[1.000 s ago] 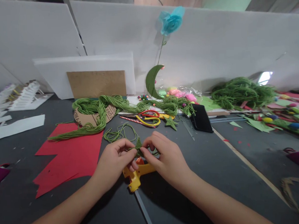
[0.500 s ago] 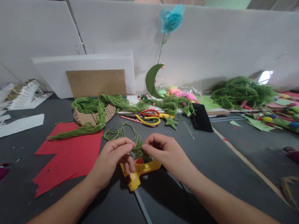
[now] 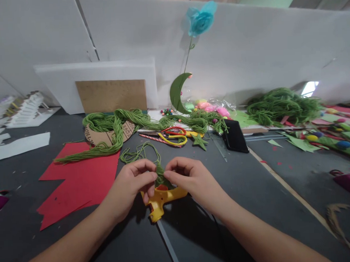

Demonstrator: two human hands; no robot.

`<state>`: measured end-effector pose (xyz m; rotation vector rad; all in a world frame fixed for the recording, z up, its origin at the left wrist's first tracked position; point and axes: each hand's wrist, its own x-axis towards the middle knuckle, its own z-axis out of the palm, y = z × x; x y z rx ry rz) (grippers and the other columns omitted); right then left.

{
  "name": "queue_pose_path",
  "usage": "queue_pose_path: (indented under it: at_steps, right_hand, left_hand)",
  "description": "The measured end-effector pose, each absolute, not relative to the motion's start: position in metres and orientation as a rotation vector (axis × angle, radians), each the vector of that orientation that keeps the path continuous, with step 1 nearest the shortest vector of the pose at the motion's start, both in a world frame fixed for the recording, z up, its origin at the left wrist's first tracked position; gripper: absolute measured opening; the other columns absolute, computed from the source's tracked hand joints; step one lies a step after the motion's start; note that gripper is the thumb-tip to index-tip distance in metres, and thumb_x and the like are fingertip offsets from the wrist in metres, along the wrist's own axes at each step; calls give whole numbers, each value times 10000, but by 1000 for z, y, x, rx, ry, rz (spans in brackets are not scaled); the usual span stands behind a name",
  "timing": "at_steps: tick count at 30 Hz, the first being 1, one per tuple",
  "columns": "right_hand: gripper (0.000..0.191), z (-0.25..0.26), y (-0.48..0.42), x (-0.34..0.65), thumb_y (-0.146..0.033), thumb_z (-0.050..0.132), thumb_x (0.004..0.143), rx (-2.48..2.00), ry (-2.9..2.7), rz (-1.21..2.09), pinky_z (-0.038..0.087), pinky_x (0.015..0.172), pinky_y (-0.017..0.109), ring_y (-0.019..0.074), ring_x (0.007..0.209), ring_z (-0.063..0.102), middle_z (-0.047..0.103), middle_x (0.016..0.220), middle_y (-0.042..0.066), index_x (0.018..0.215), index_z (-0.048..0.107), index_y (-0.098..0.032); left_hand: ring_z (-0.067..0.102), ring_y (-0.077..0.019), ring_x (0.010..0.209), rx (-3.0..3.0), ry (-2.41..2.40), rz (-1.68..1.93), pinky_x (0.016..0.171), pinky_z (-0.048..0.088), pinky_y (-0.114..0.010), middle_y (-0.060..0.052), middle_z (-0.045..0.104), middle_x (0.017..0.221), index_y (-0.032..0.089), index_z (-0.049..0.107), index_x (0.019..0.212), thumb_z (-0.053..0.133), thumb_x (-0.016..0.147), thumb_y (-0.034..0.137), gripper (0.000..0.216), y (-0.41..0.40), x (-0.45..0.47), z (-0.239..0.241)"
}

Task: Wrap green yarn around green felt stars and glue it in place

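Between my two hands is a small green yarn-wrapped piece (image 3: pixel 160 174), with a pointed tip like part of a star. My left hand (image 3: pixel 136 183) pinches its left side with thumb and forefinger. On its right edge, the thumb and fingertips of my right hand (image 3: pixel 187 175) are closed. A loose strand of green yarn (image 3: pixel 141 150) curls on the table behind them. Just below lies a yellow hot glue gun (image 3: pixel 163 199) with a long glue stick (image 3: pixel 168 243) out of its back. Beyond the hands is a green yarn-wrapped star (image 3: pixel 199 142). My fingers hide much of the piece.
Red paper (image 3: pixel 81 181) lies left, under a green yarn skein (image 3: pixel 105 138). Scissors (image 3: pixel 173 138) and a black phone (image 3: pixel 234 136) lie behind. A green crescent moon (image 3: pixel 177 94) with a blue flower (image 3: pixel 202 19) leans on the white panel. More yarn (image 3: pixel 284 107) is right.
My right fingertips have shifted slightly left, closer to my left hand on the green piece. The view has tilted a little. The glue gun still lies below the hands.
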<state>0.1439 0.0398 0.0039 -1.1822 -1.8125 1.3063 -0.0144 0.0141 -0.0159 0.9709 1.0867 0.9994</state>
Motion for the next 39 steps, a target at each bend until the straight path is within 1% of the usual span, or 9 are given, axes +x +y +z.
queue_pose_path:
  at_steps: [4,7,13,19,26,31,33,36,39]
  right_hand:
    - [90,4,41,145,-212,535,710,-1238,-1816,1256,327,511,196,77,540,407,479,573,-37,645,542,-151]
    - [88,4,40,145,-199,527,703,-1275,-1822,1241,309,490,195,75,516,383,450,543,-45,628,532,-155]
    - [77,4,37,142,-173,524,684,-1262,-1810,1265,301,480,190,70,505,381,446,540,-53,608,514,-162]
    - [74,2,35,140,-182,524,684,-1287,-1822,1265,297,463,185,69,501,377,443,538,-55,613,519,-160]
    - [88,2,35,142,-182,529,703,-1290,-1855,1263,309,477,187,70,514,391,466,553,-44,620,531,-154]
    - [127,5,39,145,-279,541,745,-1170,-1763,1391,388,574,209,94,610,496,556,670,-13,741,581,-159]
    - [141,4,42,147,-287,552,742,-1173,-1763,1384,402,602,221,104,639,517,580,712,-4,797,593,-164]
    - [101,2,45,149,-255,566,721,-1210,-1813,1327,389,580,223,104,611,509,573,685,-10,754,588,-163]
    - [61,3,43,148,-205,556,709,-1238,-1852,1284,350,527,206,87,548,469,515,601,-38,667,553,-161]
  left_hand:
    - [504,-83,376,927,984,948,414,415,-184,23,580,473,168,509,749,540,728,212,59,14,-17,-16]
    - [546,-105,421,961,952,925,450,452,-214,11,599,507,166,503,759,526,730,204,53,14,-17,-15]
    - [531,-98,392,1050,1074,910,434,442,-210,42,573,473,175,476,714,540,699,195,69,13,-11,-12]
    - [519,-98,373,1064,1099,901,418,431,-210,44,563,460,172,482,695,479,692,144,29,12,-12,-14]
    - [527,-108,374,1054,1066,870,412,437,-213,35,569,451,172,498,704,502,708,184,13,12,-13,-15]
    - [544,-109,378,956,1057,919,412,438,-200,19,589,444,172,489,711,493,720,186,17,14,-13,-14]
    - [568,-120,402,922,1046,942,422,449,-207,11,606,464,175,477,720,511,709,192,39,14,-13,-13]
    - [596,-136,437,900,1032,934,436,455,-211,1,616,476,179,462,716,534,693,202,79,14,-13,-12]
    - [611,-146,474,927,1013,894,461,465,-223,-12,632,500,178,467,718,532,695,217,79,13,-13,-12]
